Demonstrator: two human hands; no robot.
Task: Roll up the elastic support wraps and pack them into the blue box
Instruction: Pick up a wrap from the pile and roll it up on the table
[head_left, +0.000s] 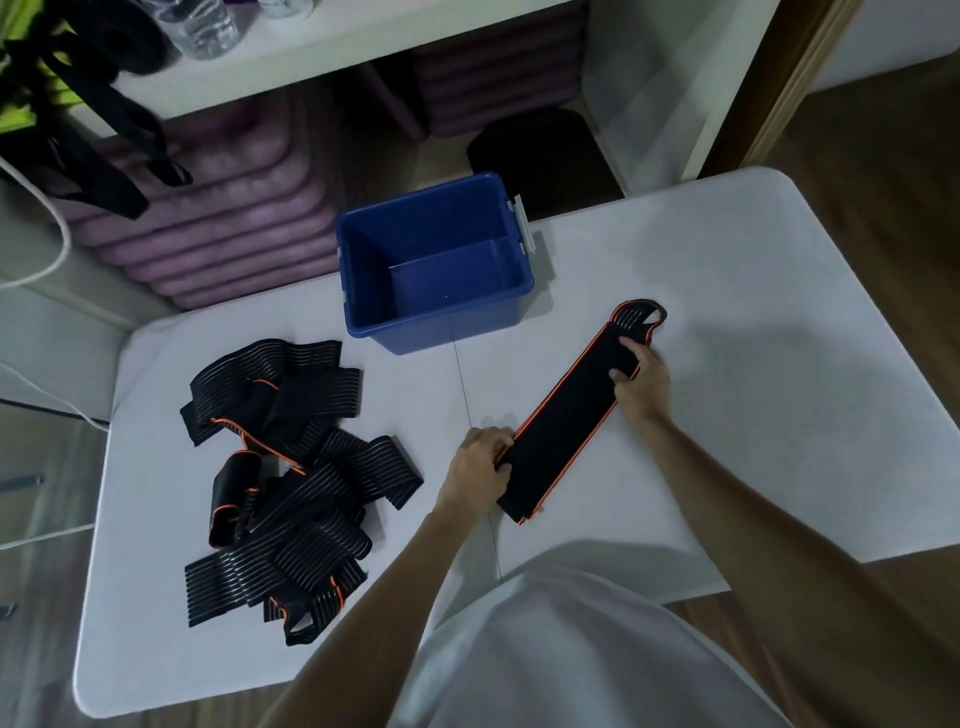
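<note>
One black elastic wrap with orange edging lies flat and stretched out diagonally on the white table. My left hand grips its near long edge close to the lower end. My right hand pinches its far end, just below the striped loop tip. The blue box stands open and holds nothing, at the table's far middle, just beyond the wrap. A loose pile of several unrolled black striped wraps lies on the table's left side.
Behind the table are purple ribbed cushions under a white shelf with a plastic bottle and hanging black straps. A white cable runs at the left. Wooden floor shows on the right.
</note>
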